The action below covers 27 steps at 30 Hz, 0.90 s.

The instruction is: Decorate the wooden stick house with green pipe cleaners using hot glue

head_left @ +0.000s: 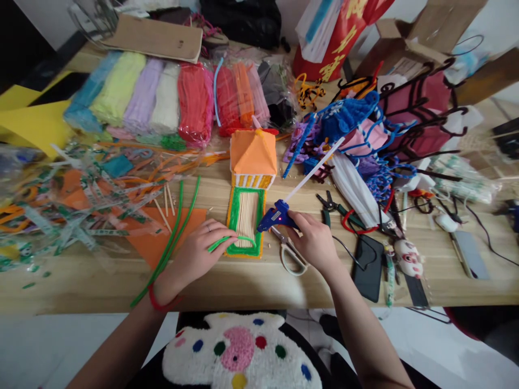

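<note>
A small craft house with an orange roof stands on the table, and a flat base extends from it toward me, its middle lined with thin sticks and bordered in green and orange. My left hand pinches a green pipe cleaner whose free end lies over the base's near part. In my right hand is a blue hot glue gun, its nozzle pointing left at the base's right edge. A long white glue stick sticks up out of its back.
Scissors lie beneath my right hand, with pliers and a phone farther right. Long green pipe cleaners and an orange sheet lie left. Bagged pipe cleaner bundles line the back; finished pipe cleaner pieces pile up right.
</note>
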{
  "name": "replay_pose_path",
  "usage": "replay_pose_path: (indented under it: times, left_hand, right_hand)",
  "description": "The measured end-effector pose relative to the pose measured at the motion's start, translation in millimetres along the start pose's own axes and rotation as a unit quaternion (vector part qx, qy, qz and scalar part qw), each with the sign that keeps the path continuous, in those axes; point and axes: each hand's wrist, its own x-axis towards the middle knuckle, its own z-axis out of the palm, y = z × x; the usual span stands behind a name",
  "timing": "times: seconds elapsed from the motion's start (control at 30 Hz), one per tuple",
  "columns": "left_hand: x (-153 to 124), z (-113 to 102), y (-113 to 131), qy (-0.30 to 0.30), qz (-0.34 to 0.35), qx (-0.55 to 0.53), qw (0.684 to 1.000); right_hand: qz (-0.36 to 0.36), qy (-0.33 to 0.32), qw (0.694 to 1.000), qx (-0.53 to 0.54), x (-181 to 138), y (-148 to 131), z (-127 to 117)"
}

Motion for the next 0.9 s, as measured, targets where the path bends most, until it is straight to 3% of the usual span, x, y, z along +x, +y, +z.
replay_pose_path:
  times: [0.9]
  left_hand:
    - [3.5, 0.7, 1.0, 0.016, -0.008, 0.017, 1.000]
  right_hand:
    - [0.004, 0.016, 0.999, -0.030, 4.6, 4.8, 9.0]
